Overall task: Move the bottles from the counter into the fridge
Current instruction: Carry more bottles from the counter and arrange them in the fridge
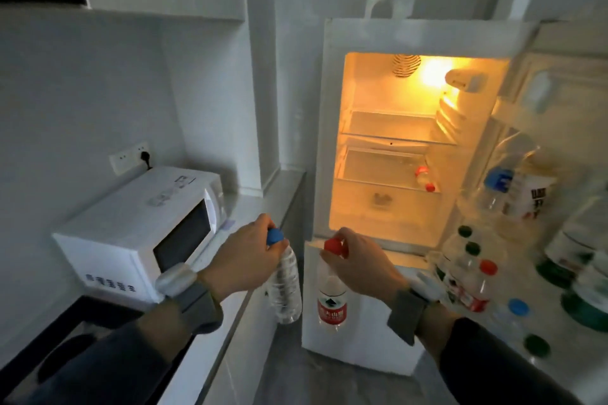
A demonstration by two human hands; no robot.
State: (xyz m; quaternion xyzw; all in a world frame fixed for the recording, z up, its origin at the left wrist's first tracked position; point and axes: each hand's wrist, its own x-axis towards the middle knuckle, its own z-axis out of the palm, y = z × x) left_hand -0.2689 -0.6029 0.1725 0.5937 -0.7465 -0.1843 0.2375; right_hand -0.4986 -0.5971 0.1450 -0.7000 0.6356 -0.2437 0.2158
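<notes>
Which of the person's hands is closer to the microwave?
Left. The left hand, holding a blue-capped bottle, is just right of the microwave; the right hand is farther right, before the fridge.

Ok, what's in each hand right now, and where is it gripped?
Left hand holds the blue-capped bottle by its neck, just under the cap. Right hand holds the red-capped bottle at its cap and neck.

A clear blue-capped water bottle (285,283) hangs by its neck, tilted, before the counter's edge (263,207). Just beside it hangs a red-capped bottle with a red label (331,289), upright, in front of the open, lit fridge (332,128). Two red-capped bottles (423,178) lie on a lower fridge shelf.
</notes>
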